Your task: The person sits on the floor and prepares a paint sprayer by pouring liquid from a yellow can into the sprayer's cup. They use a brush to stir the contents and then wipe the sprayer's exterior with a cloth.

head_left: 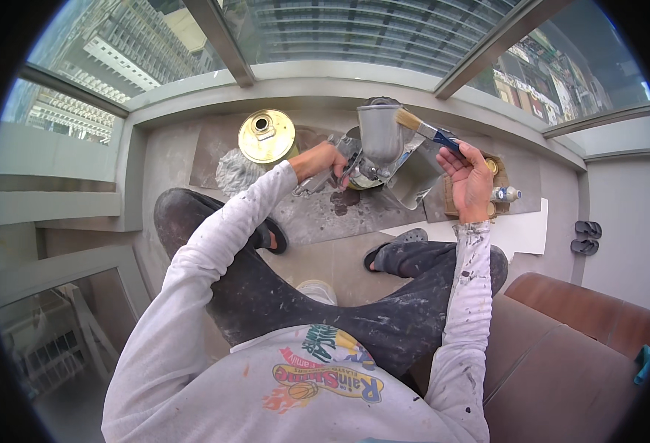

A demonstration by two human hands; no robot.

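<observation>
Pinching a paintbrush (437, 136) by its blue handle, the right hand (467, 179) had its thumb and forefinger closed on the wood, while the other fingers were loosely curled and spread a little, palm showing. The left hand (327, 162) was curled closely around part of a metal tool below and left of a grey cup (381, 136); exactly where each finger pressed, I could not tell. The brush lay slantwise, its long axis running from the grip up and left, its pale bristles pointing at the cup's upper side; whether they touched it was unclear. The cup stood roughly upright, its wider end toward the windows, narrowing down to a metal fitting, near an open metal container (416, 179). Left of it stood a yellow tin (275, 153), with a crumpled grey cloth (236, 173) beside that
</observation>
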